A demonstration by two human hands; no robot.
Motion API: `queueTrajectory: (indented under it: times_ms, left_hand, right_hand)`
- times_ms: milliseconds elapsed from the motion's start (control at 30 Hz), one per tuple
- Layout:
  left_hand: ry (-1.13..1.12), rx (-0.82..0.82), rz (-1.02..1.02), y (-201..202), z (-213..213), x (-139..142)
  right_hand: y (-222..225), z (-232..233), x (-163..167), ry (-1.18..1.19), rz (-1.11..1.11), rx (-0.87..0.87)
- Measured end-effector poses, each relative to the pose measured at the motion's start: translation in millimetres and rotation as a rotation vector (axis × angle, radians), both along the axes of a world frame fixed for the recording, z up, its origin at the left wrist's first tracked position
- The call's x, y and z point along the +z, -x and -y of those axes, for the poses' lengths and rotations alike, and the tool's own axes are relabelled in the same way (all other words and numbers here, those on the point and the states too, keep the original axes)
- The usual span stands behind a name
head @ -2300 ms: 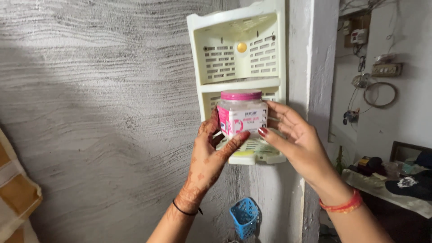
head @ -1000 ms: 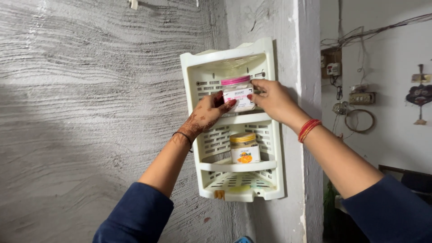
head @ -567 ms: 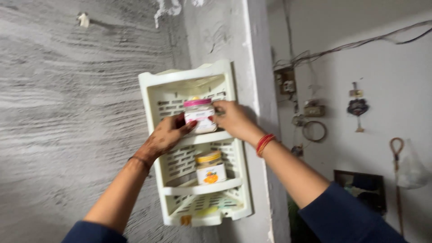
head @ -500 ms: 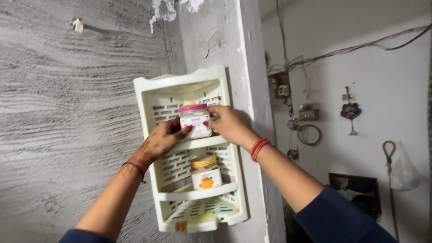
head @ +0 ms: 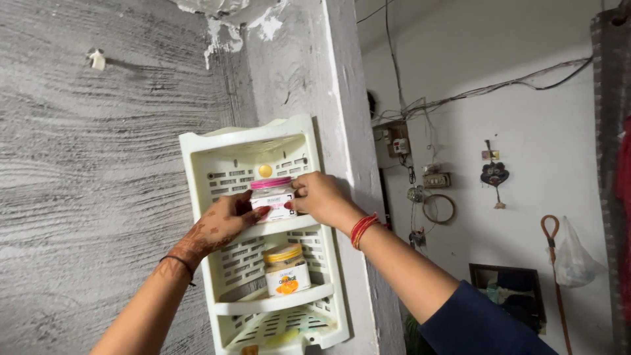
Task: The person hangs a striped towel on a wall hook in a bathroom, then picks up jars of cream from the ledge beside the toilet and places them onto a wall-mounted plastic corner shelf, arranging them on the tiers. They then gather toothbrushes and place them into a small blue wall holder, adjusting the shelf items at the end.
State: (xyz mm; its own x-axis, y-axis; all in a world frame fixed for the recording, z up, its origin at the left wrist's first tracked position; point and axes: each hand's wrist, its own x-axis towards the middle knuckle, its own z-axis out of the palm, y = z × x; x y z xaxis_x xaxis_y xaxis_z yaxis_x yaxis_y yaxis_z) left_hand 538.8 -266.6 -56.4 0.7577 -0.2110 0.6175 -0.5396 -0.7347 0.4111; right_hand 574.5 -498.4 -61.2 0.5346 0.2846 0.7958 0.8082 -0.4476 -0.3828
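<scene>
Now both hands clasp the pink-lidded jar (head: 273,199) on the top tier of the cream corner shelf (head: 197,190). Left hand (head: 223,222) fingers press its left side, right hand (head: 320,197) fingers its right. An orange-labelled jar (head: 286,270) stands one tier below.

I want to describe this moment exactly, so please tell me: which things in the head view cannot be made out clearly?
- Pink-lidded clear plastic jar: both sides covered by the left hand and right hand; whether it rests on the shelf cannot be told.
- Cream plastic corner shelf rack: its bottom is cut off by the lower frame edge.
- Yellowish item on the lowest tier: half hidden behind the shelf rim, kind unclear.
- Yellow-lidded white jar: its label picture is too small to identify.
</scene>
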Motion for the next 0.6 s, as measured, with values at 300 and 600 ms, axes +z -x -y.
queueTrajectory:
  times_ms: [300,600]
  left_hand:
    - [-0.008,-0.051,-0.016,0,8,0]
    - [0.005,0.073,-0.045,9,20,-3]
  right_hand:
    - [28,-6,2,0.075,0.114,-0.284]
    - [68,2,3,0.117,0.11,-0.381]
